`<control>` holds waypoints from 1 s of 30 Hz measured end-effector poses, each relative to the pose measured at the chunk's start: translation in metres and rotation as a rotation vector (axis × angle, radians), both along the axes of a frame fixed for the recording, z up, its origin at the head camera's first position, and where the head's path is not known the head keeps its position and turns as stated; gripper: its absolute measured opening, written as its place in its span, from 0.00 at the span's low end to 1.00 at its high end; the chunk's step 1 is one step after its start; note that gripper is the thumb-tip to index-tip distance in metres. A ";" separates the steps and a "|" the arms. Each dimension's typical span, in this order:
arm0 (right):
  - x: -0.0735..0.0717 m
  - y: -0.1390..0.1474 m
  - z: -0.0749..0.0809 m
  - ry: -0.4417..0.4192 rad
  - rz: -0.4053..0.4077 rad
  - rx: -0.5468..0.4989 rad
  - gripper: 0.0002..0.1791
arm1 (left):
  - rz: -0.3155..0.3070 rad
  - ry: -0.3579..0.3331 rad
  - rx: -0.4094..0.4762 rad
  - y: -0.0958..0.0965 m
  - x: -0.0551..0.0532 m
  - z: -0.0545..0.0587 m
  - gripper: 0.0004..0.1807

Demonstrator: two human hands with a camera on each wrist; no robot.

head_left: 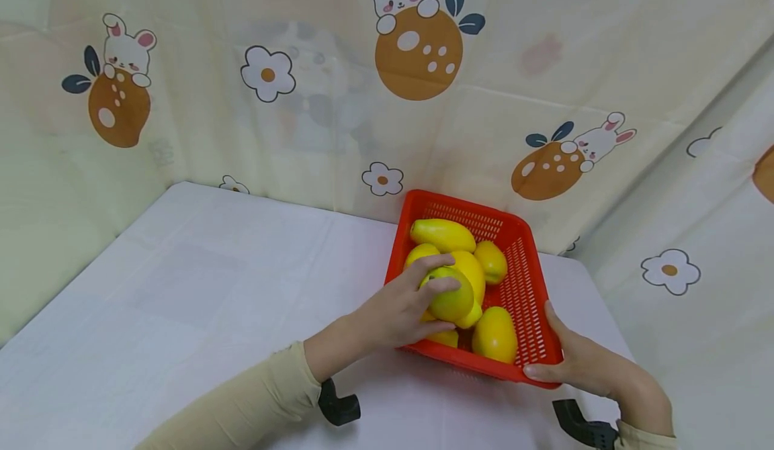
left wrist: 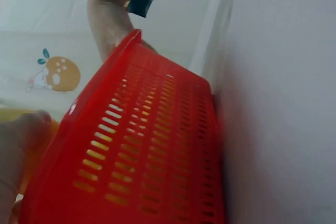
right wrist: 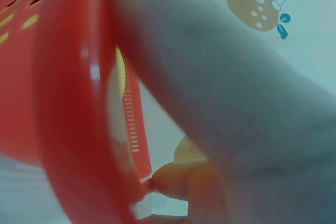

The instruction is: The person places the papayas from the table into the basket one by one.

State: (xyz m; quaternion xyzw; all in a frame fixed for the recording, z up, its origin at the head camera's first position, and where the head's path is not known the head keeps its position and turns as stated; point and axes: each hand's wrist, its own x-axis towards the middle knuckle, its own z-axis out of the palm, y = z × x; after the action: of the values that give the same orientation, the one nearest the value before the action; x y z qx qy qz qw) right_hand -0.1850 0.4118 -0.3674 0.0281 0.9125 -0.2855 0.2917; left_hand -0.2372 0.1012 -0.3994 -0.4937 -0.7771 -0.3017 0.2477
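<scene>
My left hand (head_left: 399,309) reaches over the near left side of a red plastic basket (head_left: 525,268) and grips a round yellow-green fruit (head_left: 452,297), fingers curled over it. Beneath and around that fruit lie several yellow fruits: a long one (head_left: 443,235) at the back, a lemon-like one (head_left: 491,262) at the right, and an oval one (head_left: 497,336) near the front. My right hand (head_left: 583,359) holds the basket's near right corner, thumb over the rim. In the left wrist view the slotted basket wall (left wrist: 152,140) hides most of the fruit.
The basket stands on a white-covered table (head_left: 242,282), towards its back right. Behind it hangs a cream curtain (head_left: 326,134) printed with rabbits and flowers, and a similar cloth (head_left: 683,342) hangs on the right. Black wrist mounts (head_left: 338,406) stick out below both wrists.
</scene>
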 end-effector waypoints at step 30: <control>-0.002 0.001 0.000 -0.012 -0.003 0.002 0.66 | -0.060 -0.074 -0.252 0.005 0.012 -0.001 0.20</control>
State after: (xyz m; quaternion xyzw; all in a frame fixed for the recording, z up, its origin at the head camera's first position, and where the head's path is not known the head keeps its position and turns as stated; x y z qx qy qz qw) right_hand -0.1868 0.4127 -0.3678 0.0314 0.9110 -0.2850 0.2965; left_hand -0.2257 0.1062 -0.4009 -0.5324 -0.8024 -0.2268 0.1458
